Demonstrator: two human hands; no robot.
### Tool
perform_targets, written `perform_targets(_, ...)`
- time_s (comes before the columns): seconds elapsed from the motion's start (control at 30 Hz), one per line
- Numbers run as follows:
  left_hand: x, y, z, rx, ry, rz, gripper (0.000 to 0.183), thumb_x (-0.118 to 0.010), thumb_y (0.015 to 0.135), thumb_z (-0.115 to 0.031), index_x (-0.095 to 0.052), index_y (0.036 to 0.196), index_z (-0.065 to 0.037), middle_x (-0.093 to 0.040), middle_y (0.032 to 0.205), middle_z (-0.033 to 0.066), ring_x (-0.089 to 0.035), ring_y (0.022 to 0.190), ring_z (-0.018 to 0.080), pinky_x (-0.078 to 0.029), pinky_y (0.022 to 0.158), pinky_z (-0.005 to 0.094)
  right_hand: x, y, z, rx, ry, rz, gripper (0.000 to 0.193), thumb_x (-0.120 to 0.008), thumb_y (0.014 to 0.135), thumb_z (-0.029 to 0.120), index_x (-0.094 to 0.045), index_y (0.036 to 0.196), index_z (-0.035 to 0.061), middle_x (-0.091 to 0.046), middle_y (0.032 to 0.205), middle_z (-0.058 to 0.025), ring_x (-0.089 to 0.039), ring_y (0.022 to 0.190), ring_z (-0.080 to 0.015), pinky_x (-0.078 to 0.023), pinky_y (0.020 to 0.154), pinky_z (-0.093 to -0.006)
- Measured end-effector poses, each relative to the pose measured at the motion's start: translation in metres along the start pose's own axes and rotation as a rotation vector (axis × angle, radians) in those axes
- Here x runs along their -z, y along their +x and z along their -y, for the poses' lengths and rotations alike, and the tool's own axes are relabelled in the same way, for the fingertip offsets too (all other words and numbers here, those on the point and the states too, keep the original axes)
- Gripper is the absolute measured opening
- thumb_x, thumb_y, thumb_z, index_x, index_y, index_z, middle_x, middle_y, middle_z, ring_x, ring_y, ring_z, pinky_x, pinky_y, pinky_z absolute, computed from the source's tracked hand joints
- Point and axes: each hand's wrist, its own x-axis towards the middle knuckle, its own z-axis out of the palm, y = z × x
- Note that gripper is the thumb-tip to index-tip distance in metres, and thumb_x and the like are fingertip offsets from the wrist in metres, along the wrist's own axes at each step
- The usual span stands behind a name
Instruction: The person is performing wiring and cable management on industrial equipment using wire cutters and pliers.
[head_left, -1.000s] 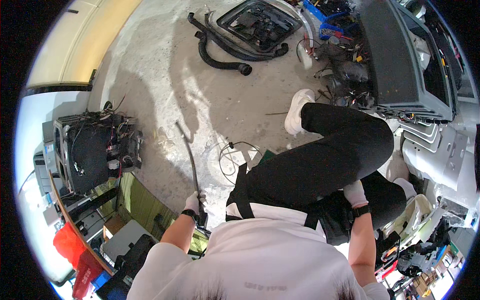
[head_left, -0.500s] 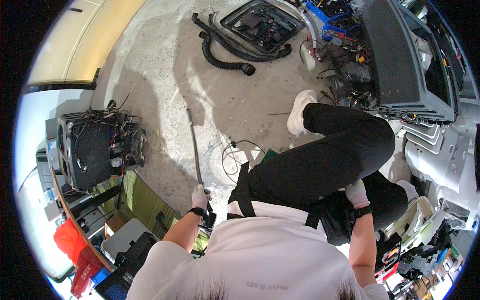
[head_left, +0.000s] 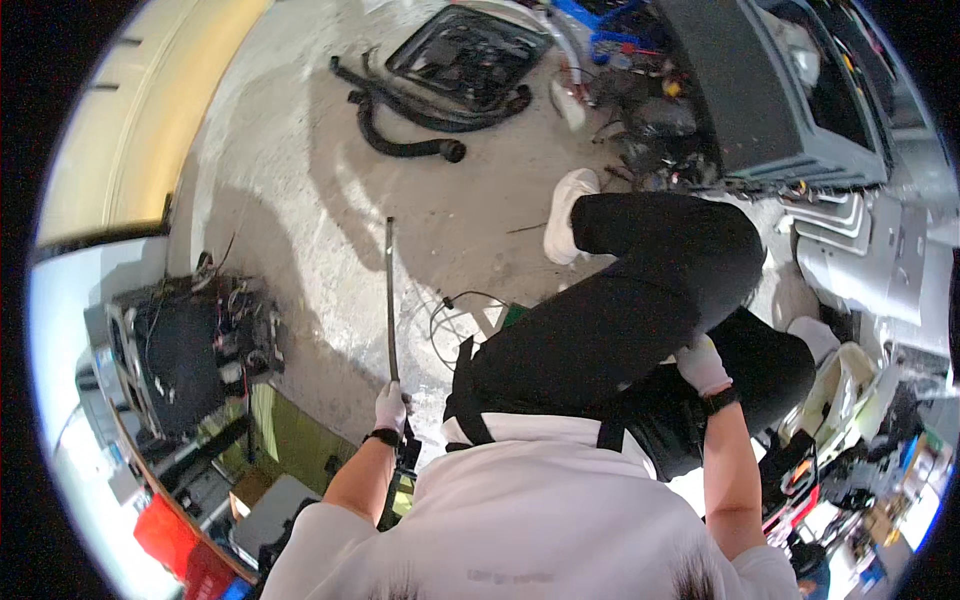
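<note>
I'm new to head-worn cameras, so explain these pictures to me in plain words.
There is no robot here, only a person at work. A wide fisheye camera on the head looks down, which bends straight edges and shows the person's own shirt, legs and arms. Picture left is the person's left.

The white-gloved left hand grips the near end of a long, thin, dark tube. The gloved right hand is at the black trousers; whether it holds anything is hidden.

On the concrete floor lie a looped cable, black hoses and a black-framed panel, with tangled wiring to the right.
</note>
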Motion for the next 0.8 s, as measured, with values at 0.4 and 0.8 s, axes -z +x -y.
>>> perform_targets(0.4,-0.048,-0.018,-0.095,-0.261,0.176,0.111,0.024,-0.039,0.095,-0.028,-0.049,0.097,-0.006,-0.044,0.059,-0.0003,-0.041,0.043,0.0097,-0.037,0.039,0.0243,-0.002,0.005,-0.027,0.133,0.053,-0.123,0.033,-0.046,0.087,0.029,-0.058,0.106,0.0046,-0.062,0.095,-0.0215,-0.059,0.090,-0.0383,-0.046,0.080,-0.0421)
perform_targets(0.8,-0.051,-0.059,-0.168,-0.447,0.404,0.166,0.027,-0.037,0.095,-0.027,-0.050,0.098,-0.003,-0.037,0.055,-0.0033,-0.035,0.045,0.0068,-0.028,0.042,0.0234,0.002,-0.012,-0.019,0.135,0.112,-0.151,0.034,-0.046,0.087,0.030,-0.056,0.107,0.0048,-0.061,0.096,-0.0204,-0.057,0.091,-0.0373,-0.045,0.079,-0.0433)
